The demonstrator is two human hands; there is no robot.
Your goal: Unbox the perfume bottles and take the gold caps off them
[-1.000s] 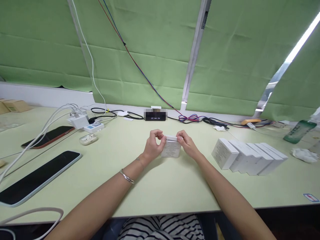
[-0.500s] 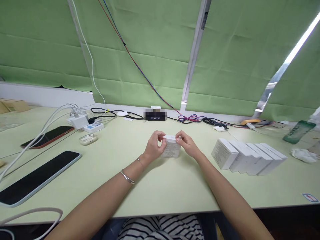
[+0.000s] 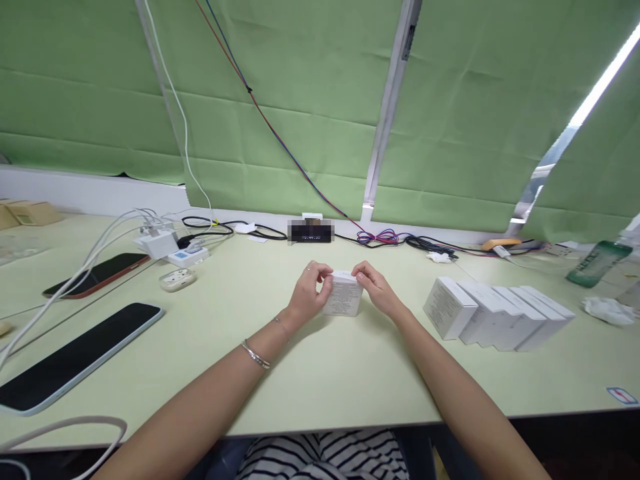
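Observation:
A small white box (image 3: 343,297) with fine printed text on its near face stands upright on the table in front of me. My left hand (image 3: 311,291) pinches its upper left corner between thumb and fingers. At the upper right corner, my right hand (image 3: 376,288) grips the box in the same way. Off to the right, several similar white boxes (image 3: 450,308) stand in a leaning row, apart from my hands.
On the left lie a phone with a pale blue case (image 3: 80,353), a phone with a red case (image 3: 95,273), an earbud case (image 3: 178,279) and chargers (image 3: 157,241) with cables. A small digital clock (image 3: 311,232) stands at the back. A green bottle (image 3: 599,264) lies far right.
My right thumb has slid from the front of the box's top edge toward its right corner, showing more of the printed face. The box stays in place.

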